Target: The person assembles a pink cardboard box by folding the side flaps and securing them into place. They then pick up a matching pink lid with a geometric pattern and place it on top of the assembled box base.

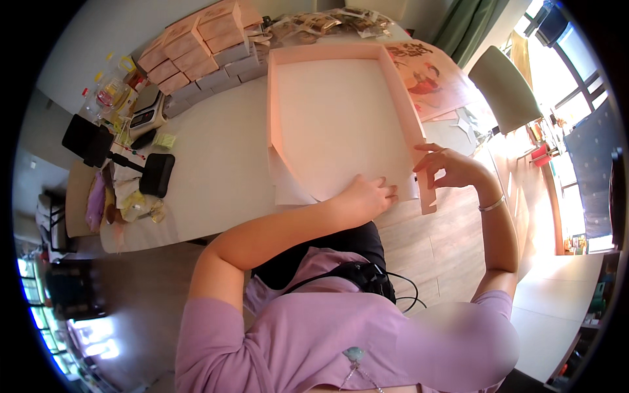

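Note:
A large, partly folded cardboard box (331,118), pink outside with a pale inner base, lies on the table in front of me. Its left, far and right walls stand up, while the near side is open and a pale flap hangs loose at the near left corner. My left hand (370,200) rests on the near part of the base, fingers slightly bent and apart. At the near end of the right wall, my right hand (449,165) pinches the cardboard between thumb and fingers. A narrow pink flap points toward me below it.
Stacked pink boxes (196,49) stand at the back left. Beside them are a scale (147,111), bottles (108,95) and a black phone stand (157,175). A printed pink sheet (432,78) lies right of the box. Plastic-wrapped packs (321,25) lie behind; a chair (504,92) stands right.

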{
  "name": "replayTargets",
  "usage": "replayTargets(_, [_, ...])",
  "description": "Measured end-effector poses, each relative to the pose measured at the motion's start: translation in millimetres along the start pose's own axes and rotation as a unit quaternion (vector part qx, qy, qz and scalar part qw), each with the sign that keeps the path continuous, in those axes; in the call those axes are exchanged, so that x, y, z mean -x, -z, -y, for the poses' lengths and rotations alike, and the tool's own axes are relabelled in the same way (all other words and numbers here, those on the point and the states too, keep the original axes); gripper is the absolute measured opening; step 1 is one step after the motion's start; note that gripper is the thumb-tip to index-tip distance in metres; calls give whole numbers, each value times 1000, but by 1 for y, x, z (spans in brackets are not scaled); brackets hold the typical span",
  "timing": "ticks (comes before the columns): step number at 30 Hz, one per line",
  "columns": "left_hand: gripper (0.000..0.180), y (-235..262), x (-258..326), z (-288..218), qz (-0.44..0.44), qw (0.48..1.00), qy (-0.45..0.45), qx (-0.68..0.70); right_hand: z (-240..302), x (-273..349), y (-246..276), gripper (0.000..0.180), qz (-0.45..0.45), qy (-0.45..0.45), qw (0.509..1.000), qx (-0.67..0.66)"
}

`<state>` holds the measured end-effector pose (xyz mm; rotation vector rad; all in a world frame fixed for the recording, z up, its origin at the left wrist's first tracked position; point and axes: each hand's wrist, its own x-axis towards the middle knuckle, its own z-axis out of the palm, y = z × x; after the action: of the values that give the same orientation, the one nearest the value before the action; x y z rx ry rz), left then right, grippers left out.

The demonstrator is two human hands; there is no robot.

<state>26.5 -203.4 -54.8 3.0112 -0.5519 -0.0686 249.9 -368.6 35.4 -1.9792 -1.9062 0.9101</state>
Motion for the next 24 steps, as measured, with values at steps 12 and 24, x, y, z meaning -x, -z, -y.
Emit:
replayTargets(12, [45, 81, 52, -29, 78, 997, -12, 15, 3, -42, -27, 5, -193, 80, 978, -4])
replayTargets(24, [40, 91, 110, 136, 86, 968, 155, 176, 19, -98, -43, 14, -315, 19, 948, -41])
